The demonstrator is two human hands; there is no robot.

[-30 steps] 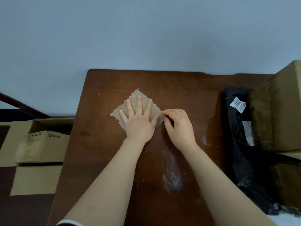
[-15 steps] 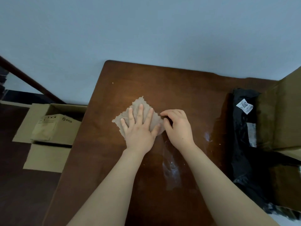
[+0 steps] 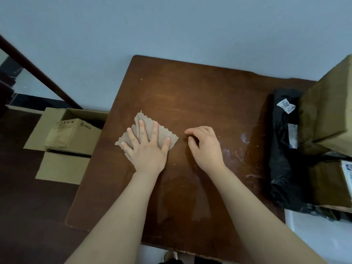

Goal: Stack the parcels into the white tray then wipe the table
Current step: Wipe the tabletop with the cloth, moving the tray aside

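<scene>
On one brown table [image 3: 190, 92], left hand [image 3: 148, 151] flat on one grey cloth [image 3: 138, 117], right hand [image 3: 206, 149] loosely curled, empty

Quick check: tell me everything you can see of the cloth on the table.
The cloth is a small grey-beige rag, seemingly thin fabric, with ragged, wavy edges. It lies flat on the brown table, left of centre, turned like a diamond with one corner pointing right. A crease shows near its far corner. The left hand presses on it with straight, spread fingers, covering its near part. The right hand is beside it, not touching.
</scene>
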